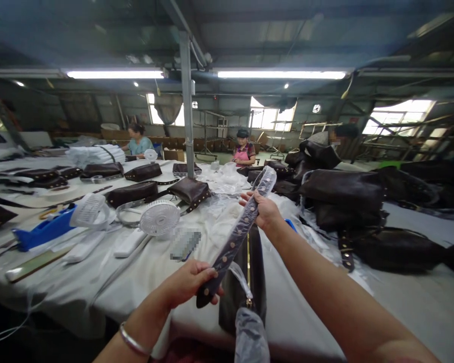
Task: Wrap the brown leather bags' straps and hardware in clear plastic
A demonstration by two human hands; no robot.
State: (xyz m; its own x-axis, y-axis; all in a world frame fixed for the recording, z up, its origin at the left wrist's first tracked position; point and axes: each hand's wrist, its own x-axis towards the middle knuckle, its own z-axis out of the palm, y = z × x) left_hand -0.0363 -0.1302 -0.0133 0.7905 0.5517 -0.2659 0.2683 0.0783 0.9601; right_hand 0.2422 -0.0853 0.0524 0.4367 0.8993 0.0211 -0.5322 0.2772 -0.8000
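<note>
A dark studded bag strap (pixel 230 243), wrapped in clear plastic, stretches slantwise between my two hands. My left hand (pixel 196 282) pinches its lower, dark end between thumb and fingers. Farther up, my right hand (pixel 264 209) grips the strap near its plastic-covered upper end, some fingers spread behind it. Beneath the strap lies a dark brown bag (pixel 259 272) with a gold zipper, at the table's near edge. A second plastic-wrapped piece (pixel 250 335) hangs from the bag's near end; what is inside it is hard to make out.
Two white fans (pixel 160 218) and a blue holder (pixel 47 229) stand at left on the cloth-covered table (pixel 144 282). Several dark bags (pixel 344 196) are heaped at right, more at left. A metal post (pixel 187 106) rises behind. Co-workers (pixel 245 150) sit across the table.
</note>
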